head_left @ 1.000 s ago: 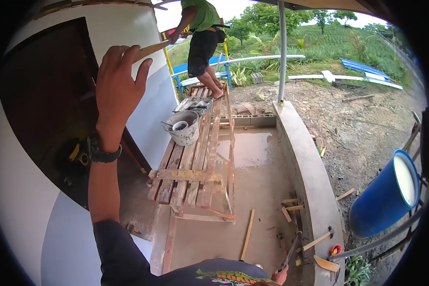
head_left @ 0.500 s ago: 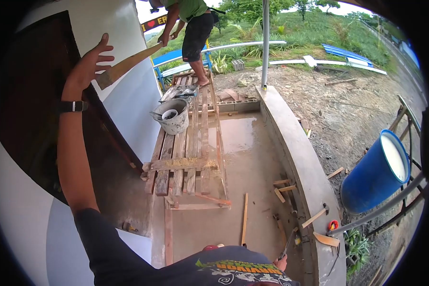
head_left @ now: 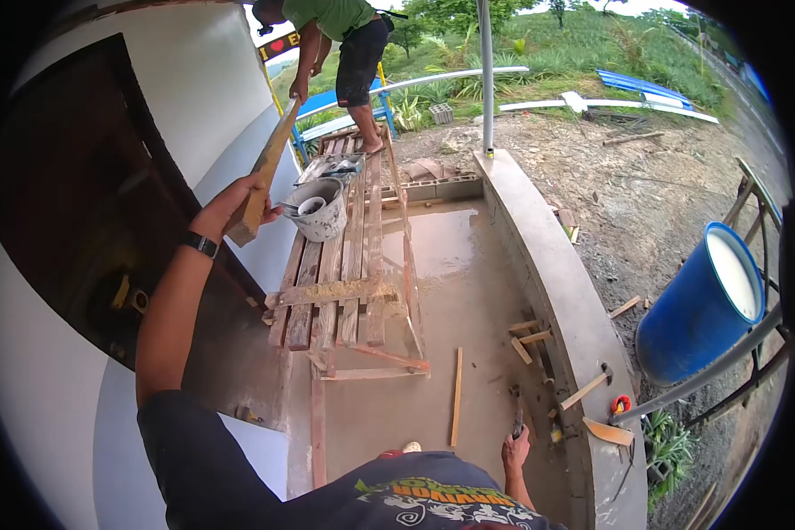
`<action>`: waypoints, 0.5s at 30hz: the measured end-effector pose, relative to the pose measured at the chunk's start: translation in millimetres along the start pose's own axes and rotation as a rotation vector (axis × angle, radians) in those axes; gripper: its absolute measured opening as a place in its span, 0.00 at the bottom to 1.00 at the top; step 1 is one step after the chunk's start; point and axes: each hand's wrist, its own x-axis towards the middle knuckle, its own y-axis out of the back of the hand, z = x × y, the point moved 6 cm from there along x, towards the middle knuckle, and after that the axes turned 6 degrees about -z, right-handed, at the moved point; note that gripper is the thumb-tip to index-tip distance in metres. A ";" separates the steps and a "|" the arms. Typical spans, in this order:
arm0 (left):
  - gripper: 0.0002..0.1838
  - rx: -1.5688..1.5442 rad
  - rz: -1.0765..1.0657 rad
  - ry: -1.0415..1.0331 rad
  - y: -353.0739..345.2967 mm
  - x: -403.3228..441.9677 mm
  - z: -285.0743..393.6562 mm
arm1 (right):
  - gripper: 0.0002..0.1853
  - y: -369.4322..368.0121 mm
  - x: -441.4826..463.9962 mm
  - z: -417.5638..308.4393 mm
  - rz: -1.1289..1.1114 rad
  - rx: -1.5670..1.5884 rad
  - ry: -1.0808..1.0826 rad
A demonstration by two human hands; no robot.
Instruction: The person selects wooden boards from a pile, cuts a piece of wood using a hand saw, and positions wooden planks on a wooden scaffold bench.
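My left hand (head_left: 237, 205), with a watch on the wrist, is wrapped round the near end of a long wooden board (head_left: 269, 163). The board slants up and away, and its far end is in the hand of another person (head_left: 359, 53), who stands on the slatted wooden platform (head_left: 327, 296). Low in the view, my right hand (head_left: 515, 449) grips a tool (head_left: 518, 424) with a dark handle; its exact kind I cannot make out. A grey bucket (head_left: 322, 225) with a small container inside sits on the platform, just right of my left hand.
A low concrete wall (head_left: 583, 291) curves along the right, with a hammer (head_left: 587, 387) on top. Beyond it stands a blue barrel (head_left: 685, 309). Wood scraps (head_left: 521, 349) and a thin stick (head_left: 457, 397) lie on the floor. A dark doorway (head_left: 71, 159) is at left.
My left hand has come down and closed on the board, which has lowered and now points more steeply away. The other person bends lower. My right hand and its tool show more fully.
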 end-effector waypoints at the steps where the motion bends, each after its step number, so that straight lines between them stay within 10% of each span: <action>1: 0.16 -0.007 0.033 -0.006 -1.4 0.2 -11.5 | 0.28 -12.7 6.4 0.2 0.003 0.039 0.012; 15: 0.06 -0.040 0.053 -0.053 -91.0 -222.8 -205.5 | 0.23 -12.2 -19.9 -289.9 -0.559 0.828 0.210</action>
